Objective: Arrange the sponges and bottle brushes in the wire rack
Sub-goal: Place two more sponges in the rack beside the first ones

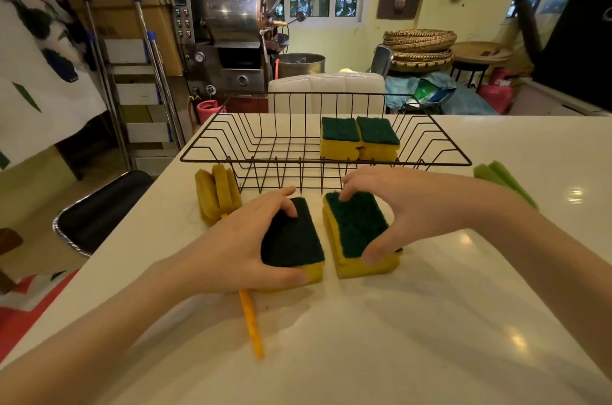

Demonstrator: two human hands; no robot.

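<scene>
A black wire rack (212,152) stands on the white table, with two yellow sponges with green scrub tops (359,138) side by side inside it at the right. In front of the rack lie two more such sponges. My left hand (238,242) grips the left sponge (294,239), thumb at its near end. My right hand (407,205) grips the right sponge (359,225), thumb on its near corner. An orange-handled bottle brush (252,325) with a yellow sponge head (217,192) lies under my left hand. A green brush head (503,177) lies at the right.
The white table (430,321) ends at a left edge beside a black stool (99,209). A white chair back (326,89) stands behind the rack. A stepladder (132,80) and a metal roasting machine (231,33) stand farther back.
</scene>
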